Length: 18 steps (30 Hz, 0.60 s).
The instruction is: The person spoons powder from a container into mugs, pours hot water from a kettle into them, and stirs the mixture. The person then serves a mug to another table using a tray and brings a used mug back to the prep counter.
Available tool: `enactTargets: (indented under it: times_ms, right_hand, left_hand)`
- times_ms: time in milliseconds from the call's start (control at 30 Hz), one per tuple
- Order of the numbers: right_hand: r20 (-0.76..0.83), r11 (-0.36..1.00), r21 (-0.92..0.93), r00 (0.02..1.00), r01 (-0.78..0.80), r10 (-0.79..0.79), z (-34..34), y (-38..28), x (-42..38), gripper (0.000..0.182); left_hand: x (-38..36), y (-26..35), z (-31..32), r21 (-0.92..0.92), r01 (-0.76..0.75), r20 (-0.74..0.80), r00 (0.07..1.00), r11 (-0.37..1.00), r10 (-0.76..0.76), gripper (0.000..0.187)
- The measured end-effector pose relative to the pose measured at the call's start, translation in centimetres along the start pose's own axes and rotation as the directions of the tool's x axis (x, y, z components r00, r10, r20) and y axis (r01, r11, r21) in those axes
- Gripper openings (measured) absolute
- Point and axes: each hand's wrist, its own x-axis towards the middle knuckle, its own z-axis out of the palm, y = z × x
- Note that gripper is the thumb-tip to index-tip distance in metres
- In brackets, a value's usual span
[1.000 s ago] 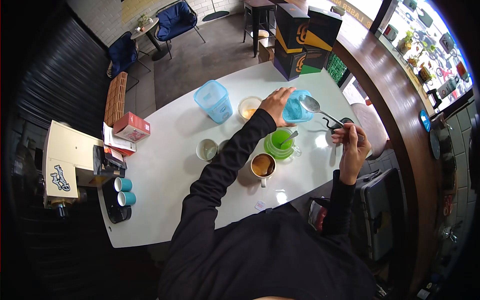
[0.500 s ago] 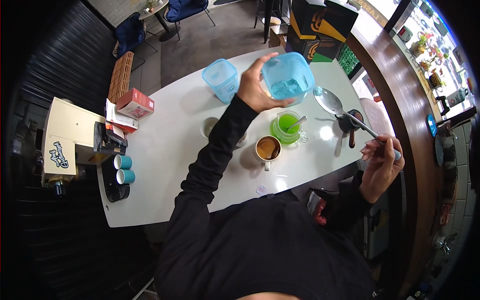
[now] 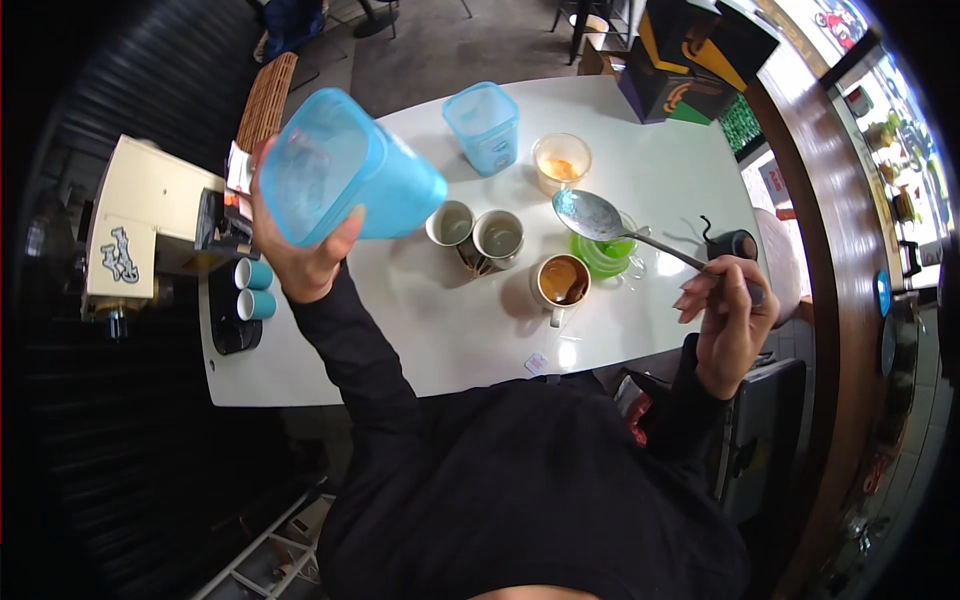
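My left hand (image 3: 305, 265) grips a translucent blue plastic container (image 3: 395, 190), raised at the left and tipped on its side, its wide end towards me. In my right hand (image 3: 735, 320) is the handle of a large metal spoon (image 3: 590, 215). The spoon's bowl, with some residue in it, hovers over the table near a glass jug of green liquid (image 3: 603, 260), which it partly covers. Beside the jug stands a white mug (image 3: 555, 305) of brown drink. Two grey cups (image 3: 499, 238) sit close together to its left.
Another blue container (image 3: 484, 130) and a clear tub (image 3: 560, 185) with orange-brown contents stand further back on the white table (image 3: 440, 355). A small dark pot (image 3: 735, 245) is at the right. Dark boxes (image 3: 690, 60) stack behind. Teal cups (image 3: 256, 304) sit by a cream machine (image 3: 125, 220).
My left hand has carried the blue container leftward, tipping it and uncovering the clear tub. The spoon has swung left, over the jug's edge. The view has shifted slightly.
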Motion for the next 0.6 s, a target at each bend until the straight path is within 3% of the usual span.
enactTargets:
  times_ms: [100,300,600]
  right_hand:
    - [0.068,0.996,-0.021,0.994,-0.085,0.086,1.0,2.7,0.5,0.027]
    - [0.163,0.983,-0.096,0.972,-0.156,0.17,2.7,5.2,1.2,0.026]
    - [0.319,0.923,-0.381,0.928,-0.058,0.19,5.2,7.8,0.8,0.018]
  left_hand:
    - [-2.5,0.2,-3.6,0.096,-0.007,-0.058,0.998,0.995,0.013,0.099]
    - [-8.0,-1.1,-5.6,0.15,0.206,-0.1,0.976,0.967,-0.193,0.104]
    - [-13.6,-6.2,-4.1,0.187,0.28,-0.17,0.953,0.942,-0.25,0.097]
